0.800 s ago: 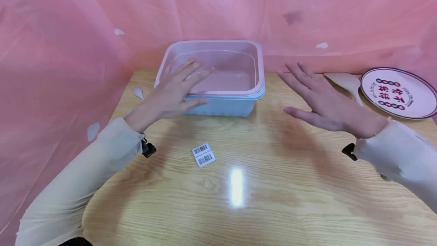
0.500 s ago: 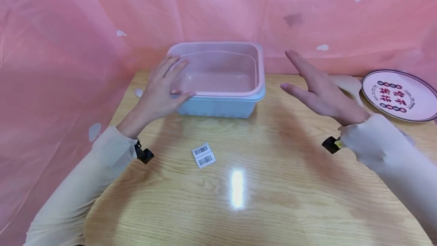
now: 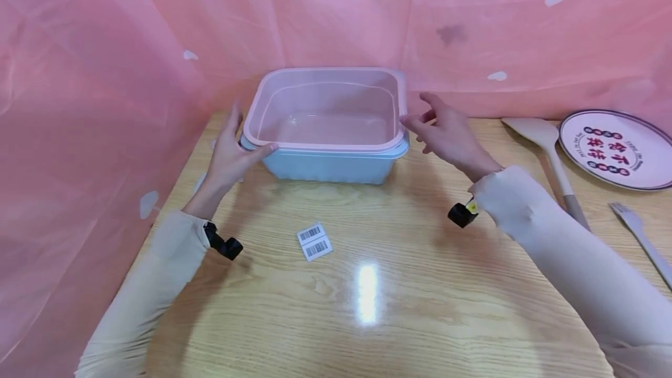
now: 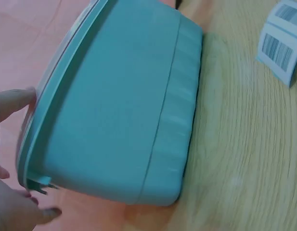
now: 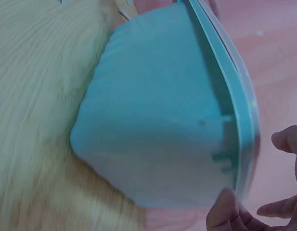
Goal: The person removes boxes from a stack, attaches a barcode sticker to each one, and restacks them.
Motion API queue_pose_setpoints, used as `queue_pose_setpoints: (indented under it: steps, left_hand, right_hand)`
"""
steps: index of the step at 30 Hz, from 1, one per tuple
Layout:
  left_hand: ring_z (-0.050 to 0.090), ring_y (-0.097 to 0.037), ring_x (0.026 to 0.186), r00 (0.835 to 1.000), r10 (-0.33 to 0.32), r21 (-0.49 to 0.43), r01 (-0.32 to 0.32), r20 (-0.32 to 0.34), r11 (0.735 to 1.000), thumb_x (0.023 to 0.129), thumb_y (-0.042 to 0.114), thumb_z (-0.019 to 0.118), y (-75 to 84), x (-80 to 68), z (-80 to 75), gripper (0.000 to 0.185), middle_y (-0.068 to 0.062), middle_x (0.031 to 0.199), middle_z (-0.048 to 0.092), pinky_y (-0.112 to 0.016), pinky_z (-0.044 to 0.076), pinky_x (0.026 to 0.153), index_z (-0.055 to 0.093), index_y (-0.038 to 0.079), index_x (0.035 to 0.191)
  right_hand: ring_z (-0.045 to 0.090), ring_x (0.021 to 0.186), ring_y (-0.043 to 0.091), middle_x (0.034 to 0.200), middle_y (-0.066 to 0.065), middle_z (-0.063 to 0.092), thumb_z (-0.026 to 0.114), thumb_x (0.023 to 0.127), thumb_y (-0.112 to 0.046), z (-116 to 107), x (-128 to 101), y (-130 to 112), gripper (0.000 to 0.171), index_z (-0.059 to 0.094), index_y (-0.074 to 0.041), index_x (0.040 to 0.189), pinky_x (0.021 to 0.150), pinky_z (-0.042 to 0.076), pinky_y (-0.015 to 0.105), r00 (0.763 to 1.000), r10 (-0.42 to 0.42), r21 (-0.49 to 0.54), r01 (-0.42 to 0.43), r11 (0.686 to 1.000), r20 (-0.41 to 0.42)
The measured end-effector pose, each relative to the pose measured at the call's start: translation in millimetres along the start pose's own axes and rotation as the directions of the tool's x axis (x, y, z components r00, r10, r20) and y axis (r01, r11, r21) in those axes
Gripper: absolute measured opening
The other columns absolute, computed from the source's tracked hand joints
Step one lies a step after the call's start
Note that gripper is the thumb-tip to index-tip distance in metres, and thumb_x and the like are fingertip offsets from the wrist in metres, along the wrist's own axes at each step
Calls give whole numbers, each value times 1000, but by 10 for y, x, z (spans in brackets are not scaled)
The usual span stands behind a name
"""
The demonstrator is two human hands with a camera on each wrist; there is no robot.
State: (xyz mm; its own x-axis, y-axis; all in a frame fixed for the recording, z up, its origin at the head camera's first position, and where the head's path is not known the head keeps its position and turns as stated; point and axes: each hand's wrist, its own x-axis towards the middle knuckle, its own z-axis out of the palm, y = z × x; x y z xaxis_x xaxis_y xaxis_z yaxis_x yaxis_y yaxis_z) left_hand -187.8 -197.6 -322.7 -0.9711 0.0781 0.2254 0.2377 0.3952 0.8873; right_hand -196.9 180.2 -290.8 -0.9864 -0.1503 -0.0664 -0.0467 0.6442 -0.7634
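A teal plastic container (image 3: pixel 336 166) with a clear pink tray or lid (image 3: pixel 325 146) set in its top stands at the back middle of the wooden table (image 3: pixel 399 319). My left hand (image 3: pixel 229 151) cups its front-left corner, thumb laid over the rim and fingers up along the left side. In the left wrist view the teal wall (image 4: pixel 119 106) fills the frame and my thumb tip (image 4: pixel 16 101) meets the rim. My right hand (image 3: pixel 446 133) is at the right rim with loosely bent fingers. Its thumb (image 5: pixel 225 211) touches the rim edge of the container (image 5: pixel 153 125), the other fingers apart from it.
Two barcode labels (image 3: pixel 314 242) lie on the table in front of the container, also in the left wrist view (image 4: pixel 283 43). At the right lie a wooden spatula (image 3: pixel 546 144), a printed round plate (image 3: pixel 616 149) and a fork (image 3: pixel 640 232). Pink curtain surrounds the table.
Both hands came down from above the table to the container's sides: the left slid off its top to the left corner, the right moved left to the right rim.
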Motion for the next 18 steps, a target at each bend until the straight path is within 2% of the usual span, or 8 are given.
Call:
queue_pose_setpoints:
  steps: [2, 5, 10, 12, 15, 18]
  left_hand:
    - [31, -24, 143, 1000, 2, -90, -1, 13, 996, 77, 7, 80, -46, 4, 25, 96, -14, 156, 31, -40, 27, 119, 22, 8, 153]
    - [39, -26, 137, 1000, 4, -152, -2, 11, 988, 77, 7, 80, -93, 7, 49, 87, -14, 151, 40, -39, 30, 117, 31, 8, 150]
    - [41, -29, 135, 1000, 0, -188, 2, 9, 982, 77, 6, 80, -156, 5, 63, 85, -15, 149, 42, -44, 33, 114, 35, 12, 149]
    - [41, -31, 135, 1000, -1, -201, 4, 14, 980, 77, 4, 80, -166, 1, 64, 84, -16, 148, 43, -47, 33, 114, 36, 12, 148]
    - [39, -30, 137, 999, -17, -180, 22, 28, 983, 76, 6, 81, -139, -17, 60, 89, -15, 150, 41, -46, 31, 116, 32, 13, 150]
    - [37, -30, 138, 999, -27, -153, 33, 41, 988, 76, 8, 82, -58, -43, 59, 93, -14, 152, 39, -43, 29, 117, 28, 12, 152]
  right_hand:
    - [61, 78, 25, 113, 18, 58, 55, 92, -52, 54, 37, -16, 81, 20, -13, 154, 58, 55, 28, 1000, -3, -6, 3, 1000, -3]
    - [60, 76, 27, 107, 17, 60, 57, 92, -49, 141, 91, -53, 74, 30, -13, 150, 58, 54, 30, 1000, -3, -13, 3, 1000, -14]
    - [60, 96, 29, 114, 17, 61, 62, 90, -42, 259, 154, -120, 66, 41, -6, 141, 80, 55, 39, 999, -11, -51, 9, 999, -42]
    - [60, 97, 29, 113, 18, 62, 64, 88, -36, 279, 163, -136, 63, 44, -2, 137, 83, 53, 40, 998, -26, -81, 21, 996, -62]
    - [61, 88, 29, 103, 19, 65, 66, 85, -24, 272, 163, -149, 55, 49, -1, 132, 72, 54, 36, 995, -46, -96, 38, 995, -88]
    - [60, 79, 28, 95, 20, 66, 64, 83, -18, 246, 166, -155, 47, 55, 0, 126, 59, 50, 27, 993, -67, -110, 56, 992, -102]
